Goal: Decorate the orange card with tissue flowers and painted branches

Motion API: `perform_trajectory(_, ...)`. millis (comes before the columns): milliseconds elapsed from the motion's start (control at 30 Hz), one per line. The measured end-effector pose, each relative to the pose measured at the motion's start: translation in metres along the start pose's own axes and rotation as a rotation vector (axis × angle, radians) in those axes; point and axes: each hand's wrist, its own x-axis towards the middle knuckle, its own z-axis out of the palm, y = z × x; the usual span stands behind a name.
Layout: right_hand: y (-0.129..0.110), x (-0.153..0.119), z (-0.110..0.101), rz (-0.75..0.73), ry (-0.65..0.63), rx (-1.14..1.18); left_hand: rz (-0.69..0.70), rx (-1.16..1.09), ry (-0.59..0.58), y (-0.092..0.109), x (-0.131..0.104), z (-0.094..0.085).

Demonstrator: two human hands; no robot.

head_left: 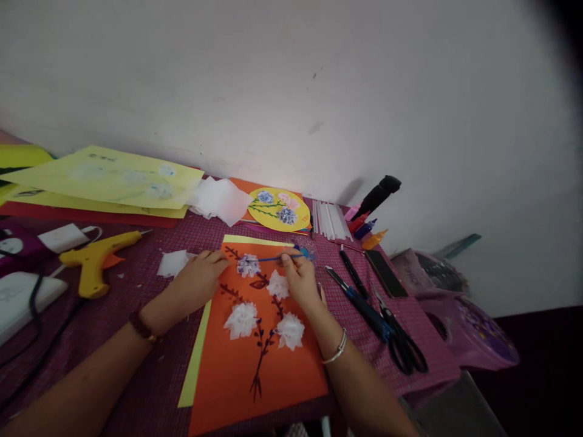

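On the table lies an orange sheet (218, 376) with dark painted stems and several crumpled white paper flowers (241, 320). My right hand (298, 279) pinches a thin blue paintbrush (271, 259) whose tip meets the top-left flower (248, 265), which carries purple-blue paint. My left hand (200, 273) lies palm down at the sheet's upper left edge, fingers stretched out and touching the paper near that flower. Partly hidden behind my right hand is a blue paint container (307, 250). A yellow sheet (200, 346) shows beneath the orange one.
Left are a yellow glue gun (98, 261), cables and a white adapter (66, 238). Tissue squares (221, 199) and a yellow floral card (280, 209) lie behind. Glue sticks (330, 220), paint tubes (364, 229), a cutter (364, 306), scissors (401, 340) and a phone (386, 273) stand or lie right.
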Motion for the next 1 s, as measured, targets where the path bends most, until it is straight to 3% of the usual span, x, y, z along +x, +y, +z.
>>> perform_trajectory(133, 0.002, 0.003, -0.008, 0.046, 0.125, 0.046, 0.010, -0.007, -0.005, -0.002, 0.000, 0.002)
perform_trajectory(367, 0.010, 0.005, -0.008, 0.122, 0.112, 0.090, -0.004, -0.021, -0.003, -0.007, 0.000, 0.006)
perform_trajectory(533, 0.007, 0.014, -0.042, 0.130, 0.277, 0.142, -0.001, -0.009, -0.004, -0.004, 0.001, 0.003)
perform_trajectory(667, 0.008, 0.023, -0.077, 0.087, 0.413, -0.038, 0.017, 0.001, 0.023, -0.010, 0.001, 0.008)
perform_trajectory(800, 0.020, 0.026, -0.098, 0.078, 0.429, -0.202, 0.041, -0.002, 0.068, -0.023, 0.002, 0.020)
perform_trajectory(1000, 0.035, 0.027, -0.104, 0.090, 0.364, -0.266, 0.051, 0.017, 0.071, -0.035, 0.005, 0.030)
